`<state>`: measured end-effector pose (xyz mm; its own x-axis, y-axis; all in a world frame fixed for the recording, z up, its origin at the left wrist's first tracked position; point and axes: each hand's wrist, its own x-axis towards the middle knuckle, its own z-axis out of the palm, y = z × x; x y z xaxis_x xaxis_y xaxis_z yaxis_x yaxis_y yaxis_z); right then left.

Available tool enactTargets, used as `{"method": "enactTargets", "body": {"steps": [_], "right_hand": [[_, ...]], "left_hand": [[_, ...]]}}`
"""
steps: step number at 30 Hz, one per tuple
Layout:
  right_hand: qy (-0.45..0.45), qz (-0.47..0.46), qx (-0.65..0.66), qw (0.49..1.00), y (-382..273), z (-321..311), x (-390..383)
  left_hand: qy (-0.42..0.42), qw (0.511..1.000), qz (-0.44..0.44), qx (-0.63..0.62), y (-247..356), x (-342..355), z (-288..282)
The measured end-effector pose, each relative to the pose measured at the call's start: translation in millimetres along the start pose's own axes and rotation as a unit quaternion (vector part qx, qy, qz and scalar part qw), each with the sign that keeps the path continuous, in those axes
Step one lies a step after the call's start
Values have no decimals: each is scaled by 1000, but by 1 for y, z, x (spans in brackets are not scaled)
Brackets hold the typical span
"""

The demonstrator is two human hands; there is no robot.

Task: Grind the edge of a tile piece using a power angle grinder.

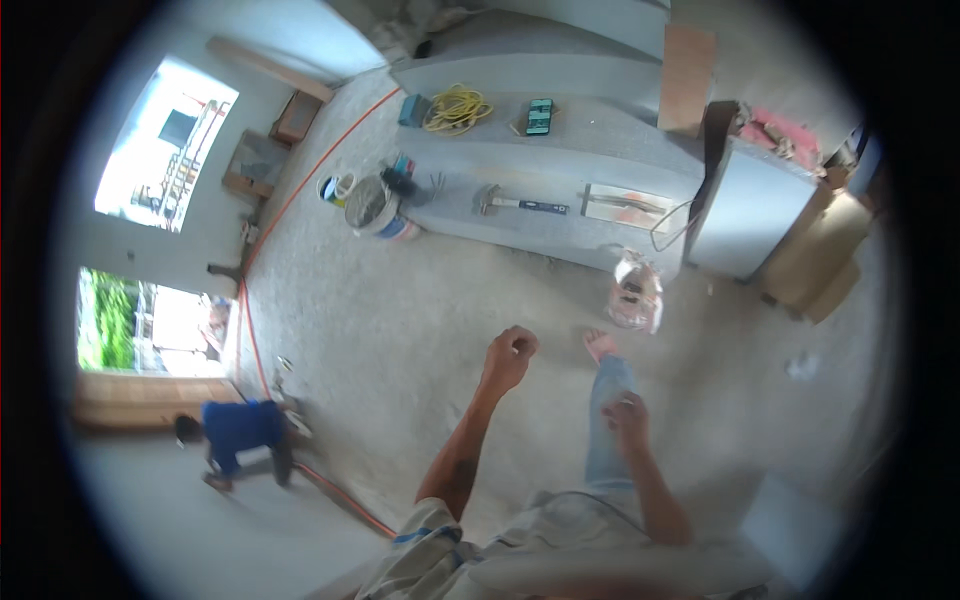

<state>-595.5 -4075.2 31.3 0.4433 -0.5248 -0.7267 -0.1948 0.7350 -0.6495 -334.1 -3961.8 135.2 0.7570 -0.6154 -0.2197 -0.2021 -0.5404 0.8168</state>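
Note:
My left hand (510,358) is held out over the concrete floor, its fingers curled into a loose ring with nothing visible inside. My right hand (626,420) hangs in front of my trouser leg (605,440), fingers bent together. A small pale spot shows at its fingers, too blurred to name. Neither hand touches the things ahead. Closest to them is a crumpled clear plastic bag (635,293) on the floor, just beyond my bare foot (600,345). On the low step lie a claw hammer (525,205) and a flat rectangular trowel (627,207).
The upper step holds a phone (539,117) and a coiled yellow cord (458,108). A bucket (372,208) stands at the step's left end. An orange hose (262,240) crosses the floor at left, near a crouching person (243,437). Cardboard (815,255) leans at right.

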Motion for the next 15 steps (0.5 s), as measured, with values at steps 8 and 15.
{"method": "enactTargets", "body": {"steps": [8,15], "right_hand": [[17,-43,-523,851,-7,-12,77],[25,182,-595,783,-53,20,105]], "left_hand": [[229,953,-98,-171,-58,371,13],[244,968,-47,-40,-93,563,-4]]}}
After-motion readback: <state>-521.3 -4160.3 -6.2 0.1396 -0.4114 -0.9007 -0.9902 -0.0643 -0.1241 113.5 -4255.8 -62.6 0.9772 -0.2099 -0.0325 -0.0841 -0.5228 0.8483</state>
